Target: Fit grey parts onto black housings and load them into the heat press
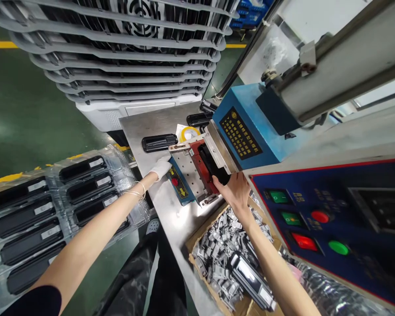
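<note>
Just below the right hand (235,191) and its forearm, a cardboard box (202,227) holds a heap of small silvery metal pieces (217,245), with a dark, shiny-topped unit (253,281) lying on them. Beyond the left hand (161,169), on its outer side, clear plastic trays (138,215) carry two columns of long black housings (23,224), most showing a white label.

Between the hands, nearer the right one, a long black part (213,162) lies in a red fixture (202,171). It is dark and narrow, partly hidden by the right hand, whose thumb touches its near end; the other fingers are tucked out of sight, so I cannot tell whether they close on it. The gloved left hand meets the edge of a blue base (181,186); its fingers' spread cannot be told.

Beside the left hand, the base bears a red button (174,181) and a yellow arrow. Past the right hand, a blue machine head (240,123) has yellow Chinese characters on a black plate, too small to read surely.
</note>
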Action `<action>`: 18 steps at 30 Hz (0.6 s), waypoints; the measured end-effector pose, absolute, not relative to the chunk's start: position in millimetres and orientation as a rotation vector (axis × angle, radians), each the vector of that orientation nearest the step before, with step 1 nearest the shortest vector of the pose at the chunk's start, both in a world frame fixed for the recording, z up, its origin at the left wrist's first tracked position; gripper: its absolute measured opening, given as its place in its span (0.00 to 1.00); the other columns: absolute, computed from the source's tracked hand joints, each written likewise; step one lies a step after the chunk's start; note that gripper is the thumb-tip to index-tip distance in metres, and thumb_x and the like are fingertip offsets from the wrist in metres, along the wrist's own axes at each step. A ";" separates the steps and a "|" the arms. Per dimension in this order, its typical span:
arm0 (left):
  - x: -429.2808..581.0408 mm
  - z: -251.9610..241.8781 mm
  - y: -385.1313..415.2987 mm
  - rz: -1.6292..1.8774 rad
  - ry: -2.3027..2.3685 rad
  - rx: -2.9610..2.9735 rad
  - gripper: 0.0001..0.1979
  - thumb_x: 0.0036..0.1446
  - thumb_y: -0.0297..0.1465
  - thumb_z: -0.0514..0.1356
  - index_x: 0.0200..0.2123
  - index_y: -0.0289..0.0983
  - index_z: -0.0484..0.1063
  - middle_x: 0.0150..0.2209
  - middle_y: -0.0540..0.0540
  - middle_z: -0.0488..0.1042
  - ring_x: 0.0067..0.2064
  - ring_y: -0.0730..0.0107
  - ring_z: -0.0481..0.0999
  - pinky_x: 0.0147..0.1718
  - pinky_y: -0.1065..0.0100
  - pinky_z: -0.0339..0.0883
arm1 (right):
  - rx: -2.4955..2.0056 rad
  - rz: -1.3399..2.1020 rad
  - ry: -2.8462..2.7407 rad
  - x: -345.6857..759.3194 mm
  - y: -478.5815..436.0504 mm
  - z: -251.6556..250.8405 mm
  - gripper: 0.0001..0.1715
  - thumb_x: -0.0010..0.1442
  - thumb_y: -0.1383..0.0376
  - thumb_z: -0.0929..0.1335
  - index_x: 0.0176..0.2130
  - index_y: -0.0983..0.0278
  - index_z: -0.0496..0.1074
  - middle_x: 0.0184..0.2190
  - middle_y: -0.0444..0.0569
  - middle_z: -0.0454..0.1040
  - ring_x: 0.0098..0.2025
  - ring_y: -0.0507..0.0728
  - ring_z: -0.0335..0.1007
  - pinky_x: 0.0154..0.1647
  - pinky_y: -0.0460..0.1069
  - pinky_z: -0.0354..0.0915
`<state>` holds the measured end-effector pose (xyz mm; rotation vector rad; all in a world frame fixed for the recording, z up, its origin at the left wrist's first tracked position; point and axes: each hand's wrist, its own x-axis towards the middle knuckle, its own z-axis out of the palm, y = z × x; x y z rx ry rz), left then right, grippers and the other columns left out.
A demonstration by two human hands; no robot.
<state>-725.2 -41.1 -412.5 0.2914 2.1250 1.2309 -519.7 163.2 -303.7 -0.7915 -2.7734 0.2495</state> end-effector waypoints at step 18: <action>-714.7 -361.7 -52.7 1.323 1.982 0.378 0.24 0.66 0.44 0.65 0.56 0.34 0.72 0.55 0.40 0.72 0.59 0.44 0.72 0.60 0.44 0.70 | -1.401 1.072 -2.198 -460.2 63.1 -304.3 0.33 0.67 0.47 0.48 0.46 0.65 0.67 0.49 0.66 0.75 0.56 0.70 0.72 0.65 0.68 0.63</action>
